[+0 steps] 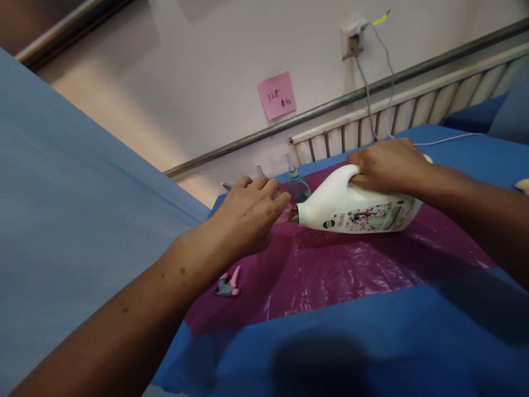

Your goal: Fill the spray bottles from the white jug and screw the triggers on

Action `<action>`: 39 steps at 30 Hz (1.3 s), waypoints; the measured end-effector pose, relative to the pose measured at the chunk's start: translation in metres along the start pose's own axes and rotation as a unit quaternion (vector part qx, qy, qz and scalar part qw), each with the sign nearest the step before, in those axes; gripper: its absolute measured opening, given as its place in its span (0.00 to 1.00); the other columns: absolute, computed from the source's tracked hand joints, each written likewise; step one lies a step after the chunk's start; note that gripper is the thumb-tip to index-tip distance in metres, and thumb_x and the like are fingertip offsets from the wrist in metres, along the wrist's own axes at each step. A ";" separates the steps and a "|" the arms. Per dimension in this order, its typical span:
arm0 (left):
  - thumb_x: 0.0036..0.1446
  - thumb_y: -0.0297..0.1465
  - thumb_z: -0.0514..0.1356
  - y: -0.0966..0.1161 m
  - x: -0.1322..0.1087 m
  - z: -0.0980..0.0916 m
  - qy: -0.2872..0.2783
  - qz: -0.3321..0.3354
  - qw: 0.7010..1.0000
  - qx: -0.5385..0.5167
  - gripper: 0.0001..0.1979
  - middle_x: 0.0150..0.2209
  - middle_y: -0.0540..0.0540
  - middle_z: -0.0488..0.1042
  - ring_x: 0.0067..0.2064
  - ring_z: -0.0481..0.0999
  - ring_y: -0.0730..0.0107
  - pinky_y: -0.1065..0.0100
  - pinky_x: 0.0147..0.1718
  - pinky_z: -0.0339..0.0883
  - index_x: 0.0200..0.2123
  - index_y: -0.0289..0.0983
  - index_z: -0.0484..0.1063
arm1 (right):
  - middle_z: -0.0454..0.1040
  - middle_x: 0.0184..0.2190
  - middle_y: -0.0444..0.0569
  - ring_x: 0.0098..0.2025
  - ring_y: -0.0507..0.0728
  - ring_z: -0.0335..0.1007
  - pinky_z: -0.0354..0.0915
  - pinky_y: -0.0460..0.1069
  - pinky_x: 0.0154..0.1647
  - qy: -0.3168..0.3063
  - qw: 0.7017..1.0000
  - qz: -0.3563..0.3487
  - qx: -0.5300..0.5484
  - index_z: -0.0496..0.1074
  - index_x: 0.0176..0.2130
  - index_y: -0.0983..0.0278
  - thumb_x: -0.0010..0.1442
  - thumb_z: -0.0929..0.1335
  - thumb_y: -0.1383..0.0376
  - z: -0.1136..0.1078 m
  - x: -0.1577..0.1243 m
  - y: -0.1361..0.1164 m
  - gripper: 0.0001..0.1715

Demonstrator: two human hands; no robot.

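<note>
My right hand (388, 165) grips the handle of a white jug (359, 209) that is tipped on its side, mouth pointing left. My left hand (248, 215) is closed around something small and pinkish at the jug's mouth; I cannot make out what it is. Just behind it stands a small clear blue bottle (298, 187) with a pointed cap. All of this rests over a magenta plastic sheet (330, 270) on a blue cloth (372, 342).
A pink and grey clipper-like tool (228, 284) lies on the sheet near my left forearm. Two small pink-tipped items (259, 169) lie at the far edge. Behind are a wall with a pink note (276, 95), a rail, a socket with a cable (351, 41), and a blue panel (74, 209) at left.
</note>
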State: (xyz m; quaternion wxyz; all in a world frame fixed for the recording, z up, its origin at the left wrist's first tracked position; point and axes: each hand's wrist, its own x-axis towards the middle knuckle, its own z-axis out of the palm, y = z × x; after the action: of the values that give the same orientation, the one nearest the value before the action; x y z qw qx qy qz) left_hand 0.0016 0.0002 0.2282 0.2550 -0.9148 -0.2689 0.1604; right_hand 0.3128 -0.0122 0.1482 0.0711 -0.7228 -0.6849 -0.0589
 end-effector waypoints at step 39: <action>0.59 0.36 0.72 0.099 0.007 0.111 0.203 -0.260 0.687 -0.647 0.40 0.73 0.35 0.70 0.73 0.74 0.43 0.46 0.75 0.68 0.73 0.42 0.67 | 0.80 0.27 0.53 0.31 0.61 0.74 0.66 0.60 0.37 0.162 0.870 0.265 0.383 0.78 0.28 0.57 0.51 0.71 0.68 0.034 -0.067 0.097 0.06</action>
State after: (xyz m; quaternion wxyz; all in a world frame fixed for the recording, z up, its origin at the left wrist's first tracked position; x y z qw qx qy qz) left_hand 0.0002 -0.0254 0.0810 -0.3206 -0.7567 -0.4744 -0.3154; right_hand 0.4059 -0.0764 0.1007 0.4650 -0.7736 -0.4156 0.1125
